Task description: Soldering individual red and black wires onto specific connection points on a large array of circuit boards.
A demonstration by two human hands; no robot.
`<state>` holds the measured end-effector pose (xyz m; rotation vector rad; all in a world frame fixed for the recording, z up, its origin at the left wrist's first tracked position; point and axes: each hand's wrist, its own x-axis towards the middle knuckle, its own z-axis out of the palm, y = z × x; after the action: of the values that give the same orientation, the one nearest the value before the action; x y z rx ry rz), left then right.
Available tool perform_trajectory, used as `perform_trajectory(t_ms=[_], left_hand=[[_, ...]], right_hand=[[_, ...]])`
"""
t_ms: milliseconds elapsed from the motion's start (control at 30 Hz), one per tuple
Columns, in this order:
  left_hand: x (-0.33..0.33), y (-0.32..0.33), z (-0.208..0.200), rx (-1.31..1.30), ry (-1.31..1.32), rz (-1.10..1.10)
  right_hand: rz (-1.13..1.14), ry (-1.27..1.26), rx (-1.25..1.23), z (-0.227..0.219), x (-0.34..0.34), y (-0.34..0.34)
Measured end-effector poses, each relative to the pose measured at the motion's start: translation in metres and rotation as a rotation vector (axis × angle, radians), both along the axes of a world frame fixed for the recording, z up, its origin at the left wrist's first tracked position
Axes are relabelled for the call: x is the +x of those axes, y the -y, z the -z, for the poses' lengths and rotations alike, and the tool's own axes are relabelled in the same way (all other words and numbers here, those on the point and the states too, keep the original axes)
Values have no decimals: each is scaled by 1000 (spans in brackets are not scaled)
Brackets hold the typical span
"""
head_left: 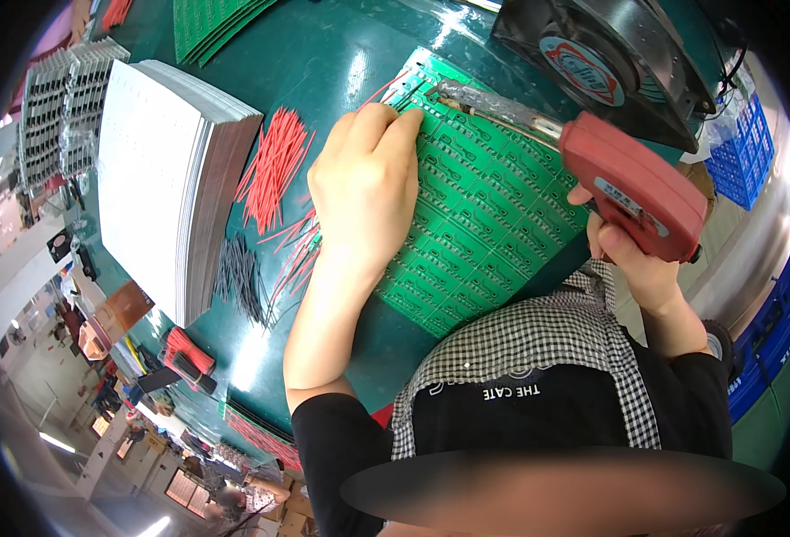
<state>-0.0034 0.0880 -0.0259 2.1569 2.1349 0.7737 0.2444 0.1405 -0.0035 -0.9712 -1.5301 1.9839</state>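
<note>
A green circuit board panel (493, 206) with many small repeated units lies on the dark green table (323, 63). My left hand (368, 179) rests on the panel's left part, fingertips pinched on a thin wire at its far edge. My right hand (632, 259) grips a red soldering gun (632, 183). The gun's long metal tip (480, 103) reaches across the panel to a spot just right of my left fingertips.
Loose red wires (274, 166) and black wires (243, 277) lie left of the panel, beside a tall stack of white boards (167, 179). A black fan (610, 63) stands behind the panel, a blue crate (739, 152) to its right. More green boards (216, 22) lie far left.
</note>
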Motion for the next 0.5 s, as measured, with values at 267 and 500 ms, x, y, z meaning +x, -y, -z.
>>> perform_trajectory(t_ms=[267, 500], left_hand=[[1, -3, 3, 15, 13, -27], [1, -3, 4, 4, 37, -17]], right_hand=[[32, 29, 4, 2, 0, 1], [9, 71, 14, 5, 2, 0]])
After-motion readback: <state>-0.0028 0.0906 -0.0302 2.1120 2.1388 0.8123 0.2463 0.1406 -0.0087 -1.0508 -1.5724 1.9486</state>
